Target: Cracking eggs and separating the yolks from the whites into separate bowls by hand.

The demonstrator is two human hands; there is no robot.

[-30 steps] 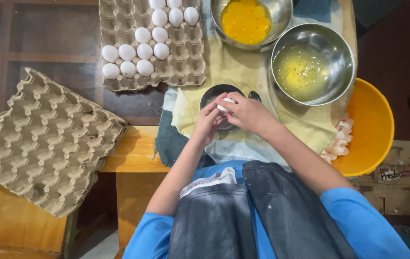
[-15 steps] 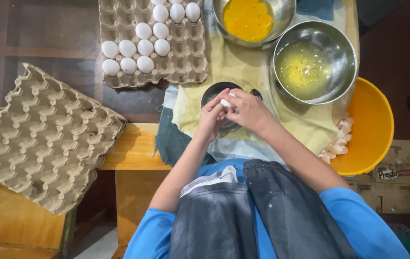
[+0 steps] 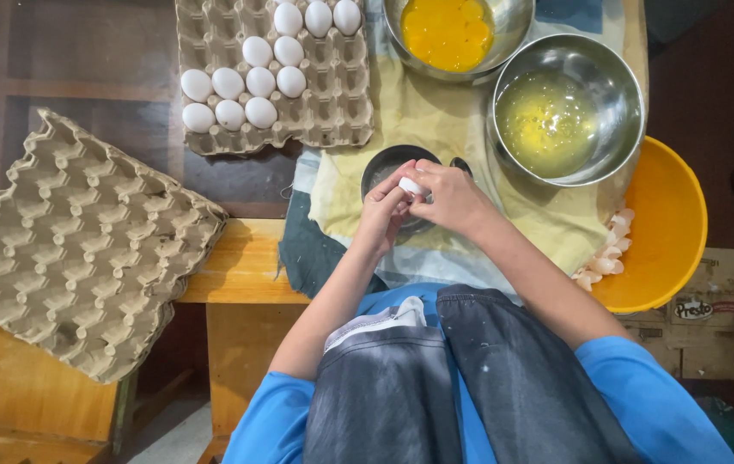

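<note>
Both hands clasp one white egg (image 3: 411,186) between their fingertips, the left hand (image 3: 381,215) and right hand (image 3: 450,196) meeting over a small dark cup (image 3: 381,165) just beneath them; whether the shell is already cracked cannot be told. Under the cup lies a yellow cloth (image 3: 435,129) over a darker one, on a wooden bench (image 3: 238,271). Just beyond the grip, toward its right, stands a steel bowl (image 3: 624,94) of pale egg white, and farther out a second bowl (image 3: 504,47) full of yolks. Nearer the right forearm an orange tub (image 3: 672,232) holds broken shells (image 3: 603,258). Beyond the left hand sits a tray (image 3: 332,103) with ten whole eggs (image 3: 246,86) left in it and most cups bare, and well off to the left a stack of empty trays (image 3: 83,249) leans over the bench edge. By the look of the filled bowls, the shells and the spent trays, much of the separating is done, with the ten eggs and the one in hand remaining.
</note>
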